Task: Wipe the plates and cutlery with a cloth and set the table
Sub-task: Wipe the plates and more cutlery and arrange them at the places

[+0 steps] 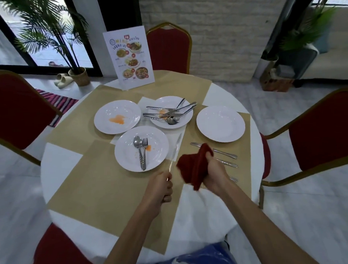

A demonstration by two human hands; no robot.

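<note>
Round table [63, 152] in white cloth and tan placemats [103, 190], red chairs [13, 110] around, potted palm [44, 27] by the window, menu card [128, 56] behind the near plate [125, 156]. Just right of the near plate: left hand [160, 186] curled round a knife [175, 150] handle, blade blurred, pointing away. Further right, apart from the blade: right hand [213, 170] bunched round a red cloth [194, 167]. Behind-left of the near plate, an orange-smeared plate [106, 124]; on the near plate, spoon [137, 142] and fork [144, 143]; behind it, a cutlery-heaped plate [160, 103]; far right, a bare white plate [220, 124].

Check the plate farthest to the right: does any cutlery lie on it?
No, the right plate is bare and clean; the nearest knife lies beside it on the placemat.
</note>
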